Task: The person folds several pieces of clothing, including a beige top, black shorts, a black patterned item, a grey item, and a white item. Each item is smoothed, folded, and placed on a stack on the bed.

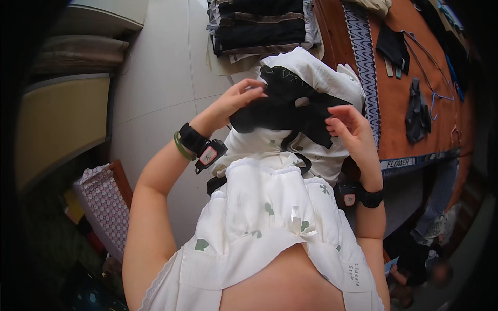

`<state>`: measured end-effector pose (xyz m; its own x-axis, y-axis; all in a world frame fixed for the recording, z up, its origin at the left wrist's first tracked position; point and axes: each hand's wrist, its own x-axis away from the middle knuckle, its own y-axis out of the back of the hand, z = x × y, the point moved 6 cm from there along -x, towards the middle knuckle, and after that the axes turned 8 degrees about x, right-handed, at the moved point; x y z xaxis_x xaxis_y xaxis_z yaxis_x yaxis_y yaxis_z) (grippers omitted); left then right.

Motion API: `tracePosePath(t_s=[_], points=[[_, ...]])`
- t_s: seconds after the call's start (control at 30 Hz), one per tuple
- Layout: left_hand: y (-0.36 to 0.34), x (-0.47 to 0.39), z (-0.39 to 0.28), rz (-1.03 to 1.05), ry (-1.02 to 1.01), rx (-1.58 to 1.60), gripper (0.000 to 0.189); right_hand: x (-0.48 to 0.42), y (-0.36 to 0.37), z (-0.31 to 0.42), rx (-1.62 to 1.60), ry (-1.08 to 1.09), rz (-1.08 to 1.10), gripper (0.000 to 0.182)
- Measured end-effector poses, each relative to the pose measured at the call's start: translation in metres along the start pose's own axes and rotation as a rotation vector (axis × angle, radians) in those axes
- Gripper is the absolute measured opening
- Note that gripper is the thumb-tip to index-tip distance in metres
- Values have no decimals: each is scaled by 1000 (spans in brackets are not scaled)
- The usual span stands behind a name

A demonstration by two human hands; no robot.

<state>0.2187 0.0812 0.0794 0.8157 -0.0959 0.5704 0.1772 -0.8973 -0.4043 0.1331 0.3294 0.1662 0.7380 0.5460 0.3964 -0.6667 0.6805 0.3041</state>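
A piece of black cloth (286, 103) lies spread across my lap, on white trousers (303, 62) with green prints. A thin pale pattern marks its top edge, and a small grey oval patch (302, 102) sits near its middle. My left hand (243, 97) is over the cloth's left edge, thumb and fingers slightly apart. At the right edge, my right hand (352, 126) has its fingers curled and apart, fingertips close to the fabric. Neither hand visibly pinches the cloth; whether the fingertips touch it is unclear. Both wrists wear black straps with small devices.
Folded black garments (264, 27) are piled on a stool ahead. To the right, an orange-covered surface (397, 97) holds a black cloth piece (393, 48) with tags, a grey cloth (417, 112) and a blue hanger (441, 95). A patterned cloth-covered stand (103, 202) is left; another person (416, 264) sits lower right.
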Motion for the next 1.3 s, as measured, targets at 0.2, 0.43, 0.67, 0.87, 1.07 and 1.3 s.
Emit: tracePosePath(t_s=[0.2,0.43,0.67,0.87,1.07,1.3], points=[[1,-28,-9,32,-59,-280,52,12,31,-45,427,-131,-333,23],[-16,-39,-38,116,-328,-455,56,3,21,-38,573,-91,-410,36],[11,-42,-18,21,-247,-692,25,7,18,-37,346,1,-513,30],[-16,-17,-65,-86,-1020,-961,18,5,24,-43,305,79,-610,23],[-5,-35,-42,-41,-275,-491,23,-1,29,-41,328,83,-652,23],[5,-30,-9,-11,-298,-724,45,-5,29,-47,369,53,-633,23]])
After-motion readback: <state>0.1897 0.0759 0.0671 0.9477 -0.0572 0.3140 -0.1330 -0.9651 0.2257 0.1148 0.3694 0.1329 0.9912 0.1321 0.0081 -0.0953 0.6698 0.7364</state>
